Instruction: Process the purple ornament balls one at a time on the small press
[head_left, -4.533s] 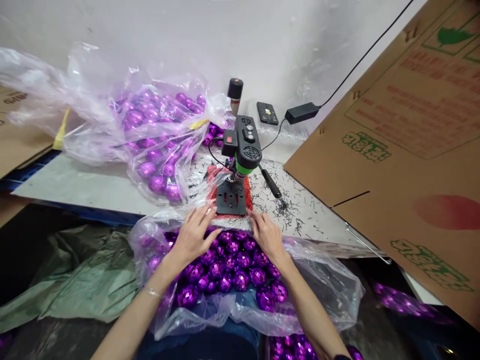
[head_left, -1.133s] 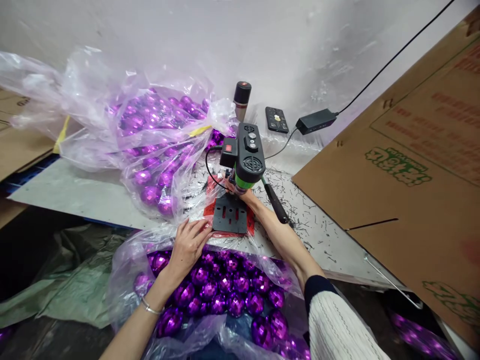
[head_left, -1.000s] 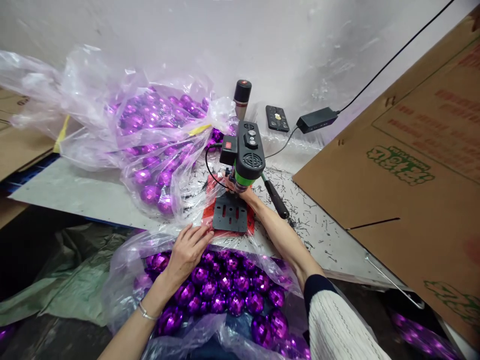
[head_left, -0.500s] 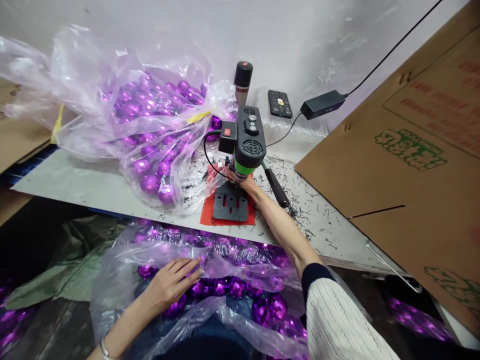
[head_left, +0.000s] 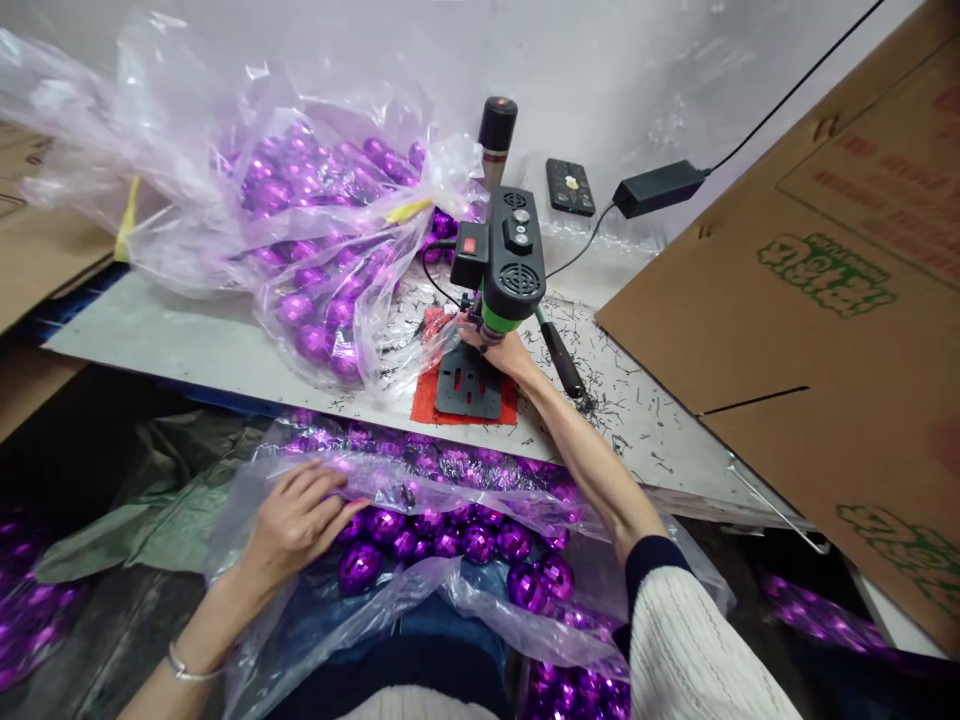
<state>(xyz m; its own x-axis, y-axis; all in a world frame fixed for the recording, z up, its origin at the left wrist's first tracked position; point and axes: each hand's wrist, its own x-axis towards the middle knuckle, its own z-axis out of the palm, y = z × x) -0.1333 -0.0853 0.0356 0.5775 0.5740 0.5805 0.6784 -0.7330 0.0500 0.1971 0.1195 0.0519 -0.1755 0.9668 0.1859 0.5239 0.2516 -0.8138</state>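
My left hand [head_left: 300, 515] is closed on the near-side edge of a clear plastic bag [head_left: 480, 600] in my lap, its fingers and thumb pinching the film. Purple mirrored balls [head_left: 478, 543] fill this bag, and a fold of film lies over the farther ones. My right hand [head_left: 506, 352] reaches under the head of a small black and green drill press [head_left: 517, 250]. Its fingers appear wrapped round the lower part there, though the head hides most of them. The slotted black base plate [head_left: 469, 388] rests on a red sheet [head_left: 425, 395].
A tied plastic bag [head_left: 322, 250] of purple balls lies left on the worktop [head_left: 165, 325]. Behind the press are a spray can [head_left: 496, 135], a phone [head_left: 570, 187] and a power adapter [head_left: 660, 188]. Black shavings litter the right side, beside a large cardboard box [head_left: 810, 330].
From beside the base plate, my left hand has drawn back and left with the bag's edge, and film now covers the far balls. My right hand went from the plate's front to under the press head.
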